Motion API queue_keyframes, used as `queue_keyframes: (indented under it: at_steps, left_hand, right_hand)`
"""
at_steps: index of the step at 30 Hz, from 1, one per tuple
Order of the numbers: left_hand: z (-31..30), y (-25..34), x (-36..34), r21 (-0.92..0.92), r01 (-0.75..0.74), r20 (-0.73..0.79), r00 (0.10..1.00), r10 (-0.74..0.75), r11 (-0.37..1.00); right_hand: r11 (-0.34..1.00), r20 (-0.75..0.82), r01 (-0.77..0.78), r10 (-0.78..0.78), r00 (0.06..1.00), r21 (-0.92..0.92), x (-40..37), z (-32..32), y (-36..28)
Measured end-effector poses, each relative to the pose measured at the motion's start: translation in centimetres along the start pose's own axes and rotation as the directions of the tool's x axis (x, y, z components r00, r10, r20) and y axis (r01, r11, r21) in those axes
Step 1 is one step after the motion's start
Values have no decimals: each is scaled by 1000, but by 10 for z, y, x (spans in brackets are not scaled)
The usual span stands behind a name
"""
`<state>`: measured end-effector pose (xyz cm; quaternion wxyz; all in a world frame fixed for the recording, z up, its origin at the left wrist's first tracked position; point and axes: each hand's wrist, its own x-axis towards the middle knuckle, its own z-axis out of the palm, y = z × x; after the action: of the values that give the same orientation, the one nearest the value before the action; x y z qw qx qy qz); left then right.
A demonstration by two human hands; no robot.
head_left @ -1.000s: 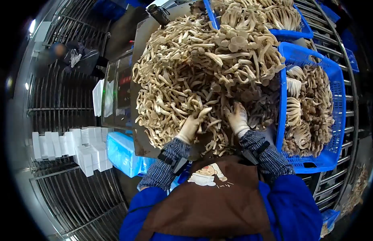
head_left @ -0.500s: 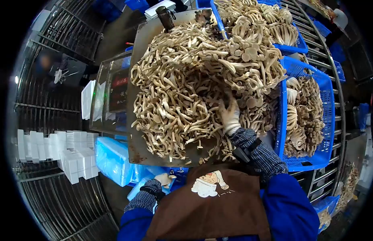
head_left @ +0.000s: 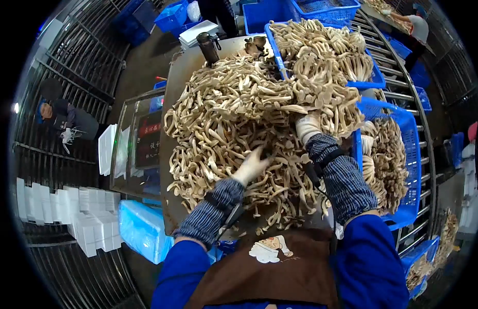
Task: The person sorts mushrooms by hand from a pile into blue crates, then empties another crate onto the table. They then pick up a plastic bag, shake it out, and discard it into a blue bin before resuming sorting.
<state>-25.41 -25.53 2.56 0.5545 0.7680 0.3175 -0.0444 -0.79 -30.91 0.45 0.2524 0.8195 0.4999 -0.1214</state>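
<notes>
A large heap of long-stemmed mushrooms (head_left: 213, 123) covers the metal table (head_left: 169, 98) in front of me. My left hand (head_left: 253, 166), in a pale glove, is over the lower middle of the heap. Its fingers look spread and a little blurred, with nothing visible in them. Further right and higher, my right hand (head_left: 307, 127), also gloved, reaches into the mushrooms beneath an overhanging clump. The pile hides its fingers, so their hold cannot be seen.
To the right, a blue crate (head_left: 416, 170) holds bundled mushrooms, and another mushroom-filled crate (head_left: 375, 77) stands behind it along a roller conveyor (head_left: 429, 154). A dark bottle (head_left: 207, 49) stands at the table's far corner. White boxes (head_left: 95, 221) are stacked left; people work nearby.
My left hand has risen from beside the apron onto the heap. My right hand has moved slightly up and right, deeper under mushrooms. The view has shifted a little.
</notes>
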Motion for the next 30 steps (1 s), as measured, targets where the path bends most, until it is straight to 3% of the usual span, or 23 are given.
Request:
queue_keyframes:
  at_steps: [1, 2, 4, 5, 6, 8, 9, 11, 12, 13, 14, 15, 16, 17, 19, 20, 21, 22, 23, 24, 26, 27, 30]
  left_hand:
    - [1, 0, 25, -12, 12, -97, 995, -13, 1000]
    - [-6, 24, 34, -54, 188, -124, 973, -193, 981]
    - [-5, -5, 89, 166, 228, -303, 938, -170, 960]
    - [-6, 1, 95, 160, 224, -306, 937, -167, 962]
    - [-6, 9, 101, 345, 241, -297, 945, -138, 907]
    - [1, 1, 126, 521, 239, -267, 957, -109, 820]
    - [9, -23, 154, 585, 219, -317, 948, -29, 781]
    - [-1, -13, 142, 811, 20, -402, 745, 532, 584]
    - [-11, 3, 138, 722, -90, -382, 775, 503, 686]
    - [-21, 18, 136, 605, -184, -361, 804, 473, 775]
    - [-15, 3, 152, 680, -214, -441, 645, 624, 701]
    - [-10, -19, 186, 218, -304, -581, 723, 373, 927]
    - [-14, -21, 200, 751, 45, -347, 875, 337, 659]
    - [-15, -24, 209, 797, 26, -259, 917, 303, 603]
    - [-13, 2, 205, 757, -50, -236, 909, 344, 652]
    - [-16, 5, 202, 753, -65, -228, 908, 352, 655]
    - [-23, 6, 198, 757, -61, -231, 907, 353, 650]
    - [-35, 4, 193, 771, -36, -253, 899, 358, 636]
    - [-48, -1, 186, 787, -1, -284, 887, 365, 616]
    - [-64, -7, 175, 800, 38, -328, 863, 385, 598]
    - [-97, -19, 168, 811, 143, -426, 809, 405, 567]
    - [-113, -22, 167, 812, 191, -458, 794, 400, 551]
    - [-128, 8, 143, 856, 232, -384, 884, 268, 462]
  right_hand:
    - [998, -190, -46, 51, 980, 31, 2, 4, -3]
    - [994, -370, -83, 104, 923, 73, 7, 14, -8]
    - [977, -307, -104, 157, 939, 184, 26, 36, -13]
    - [990, -310, -126, 138, 941, 58, 26, 58, -14]
    - [986, -309, -150, 122, 943, -68, 23, 72, -14]
    - [991, 53, 35, -29, 998, -129, -43, 1, -7]
    - [982, -69, -3, -10, 998, -186, -59, 11, -12]
    - [999, -66, 15, -18, 998, -47, -73, 8, -7]
    - [999, -90, 35, -37, 995, -26, -80, 16, -5]
    - [997, -377, 30, -53, 925, -67, -84, 31, -4]
    - [999, -421, 45, -47, 906, -15, -87, 45, 1]
    - [994, -488, 98, -63, 871, 47, -92, 39, -2]
    - [983, -548, 151, -72, 833, 101, -97, 33, -6]
    - [972, -588, 186, -66, 806, 146, -99, 29, -7]
    - [963, -617, 201, -49, 785, 179, -97, 28, -14]
    - [896, -702, 307, 8, 712, 321, -55, 86, -35]
    - [903, -336, 112, 37, 941, 415, -99, 3, -31]
    - [854, -573, 230, 93, 814, 466, -105, 28, -40]
    - [922, -613, 218, 27, 790, 321, -110, 46, -54]
    - [894, -469, 234, -30, 883, 383, -123, 37, -55]
    - [886, -612, 298, -22, 791, 354, -118, 66, -69]
    - [860, -571, 333, -61, 819, 387, -126, 65, -72]
    - [811, -530, 417, -162, 833, 409, -146, 57, -83]
